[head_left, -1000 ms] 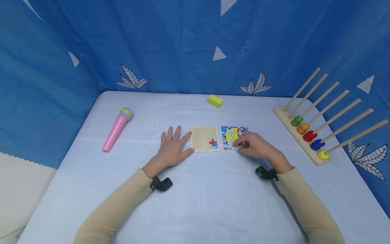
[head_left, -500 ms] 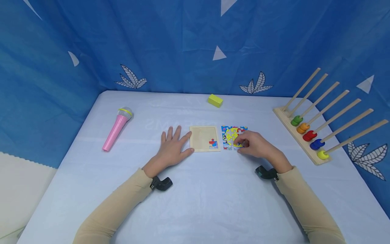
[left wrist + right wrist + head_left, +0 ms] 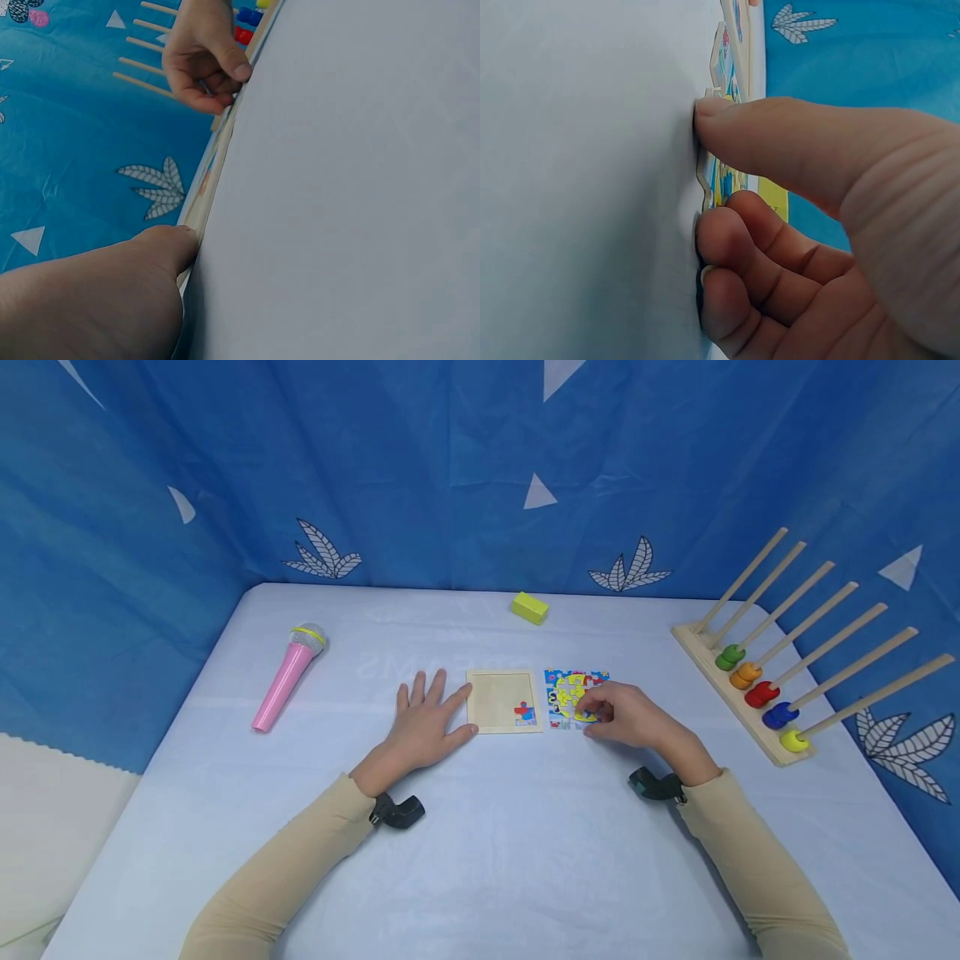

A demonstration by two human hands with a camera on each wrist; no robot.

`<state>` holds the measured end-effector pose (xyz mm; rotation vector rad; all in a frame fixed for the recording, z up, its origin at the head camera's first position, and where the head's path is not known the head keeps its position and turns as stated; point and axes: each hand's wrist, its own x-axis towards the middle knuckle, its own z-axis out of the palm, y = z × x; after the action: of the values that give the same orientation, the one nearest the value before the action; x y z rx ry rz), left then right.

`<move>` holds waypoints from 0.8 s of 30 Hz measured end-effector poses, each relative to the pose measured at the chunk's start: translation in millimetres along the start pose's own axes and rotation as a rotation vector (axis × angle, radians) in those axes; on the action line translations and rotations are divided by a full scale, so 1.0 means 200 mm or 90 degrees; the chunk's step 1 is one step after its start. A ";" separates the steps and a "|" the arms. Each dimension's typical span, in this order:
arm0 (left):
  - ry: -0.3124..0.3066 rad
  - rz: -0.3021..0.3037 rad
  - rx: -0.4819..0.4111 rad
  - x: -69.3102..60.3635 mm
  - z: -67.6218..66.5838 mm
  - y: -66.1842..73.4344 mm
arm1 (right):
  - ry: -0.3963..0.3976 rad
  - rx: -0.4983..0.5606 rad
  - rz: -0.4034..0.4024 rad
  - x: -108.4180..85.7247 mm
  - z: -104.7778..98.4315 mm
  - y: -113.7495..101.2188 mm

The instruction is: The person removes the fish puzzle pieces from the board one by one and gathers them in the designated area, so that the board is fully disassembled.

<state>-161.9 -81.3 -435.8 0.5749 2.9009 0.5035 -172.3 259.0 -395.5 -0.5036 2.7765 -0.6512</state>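
Note:
My left hand (image 3: pixel 426 727) lies flat with its fingers spread, the thumb and index fingertip against the left edge of a square wooden puzzle tray (image 3: pixel 471 702). In the tray's lower right corner sits one red and blue jigsaw piece (image 3: pixel 525 714). Right of the tray are several joined jigsaw pieces (image 3: pixel 566 692) with a yellow shape on blue. My right hand (image 3: pixel 626 717) is over their lower right part, curled, with thumb and fingers at a piece on the near edge. In the right wrist view the thumb (image 3: pixel 735 127) touches the puzzle's edge (image 3: pixel 705 176); the fingers partly hide the pieces.
A pink toy microphone (image 3: pixel 285 685) lies at the left. One yellow-green block (image 3: pixel 530 608) sits near the back edge. At the right stands a wooden bead rack (image 3: pixel 742 697) with slanting pegs and coloured beads. Blue cloth (image 3: pixel 450 485) hangs behind the white table (image 3: pixel 510 843).
My right fingers have shifted very slightly over the jigsaw pieces. The left hand, tray and other things stay where they were.

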 end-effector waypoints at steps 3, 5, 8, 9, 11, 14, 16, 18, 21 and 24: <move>0.000 0.000 0.000 0.00 0.00 0.00 | -0.001 -0.001 0.000 0.00 0.00 0.00; 0.002 0.001 0.000 0.00 0.00 0.00 | -0.001 -0.001 0.000 0.00 0.00 0.00; 0.003 0.001 -0.001 0.00 0.00 0.00 | 0.002 0.000 -0.002 0.00 0.00 0.00; 0.003 0.000 -0.001 0.00 0.00 0.00 | 0.004 0.002 -0.005 0.01 0.00 0.00; 0.002 0.000 -0.001 0.00 -0.01 0.00 | 0.006 0.007 -0.013 0.01 -0.01 -0.01; 0.003 0.000 -0.002 0.00 -0.01 0.00 | 0.008 0.016 -0.023 0.03 -0.01 -0.03; 0.004 0.000 -0.002 0.00 -0.01 0.00 | 0.007 0.018 -0.030 0.04 -0.01 -0.04; 0.005 0.001 -0.002 0.00 -0.01 0.00 | 0.004 0.018 -0.033 0.06 -0.01 -0.07; 0.004 0.001 -0.004 -0.01 -0.01 0.00 | -0.010 0.018 -0.036 0.10 0.00 -0.13; 0.003 0.002 -0.004 0.00 -0.01 0.01 | -0.035 0.024 -0.034 0.15 0.00 -0.19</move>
<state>-161.0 -80.7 -433.9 0.5773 2.9015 0.5150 -189.3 215.9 -382.8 -0.5816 2.7032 -0.6890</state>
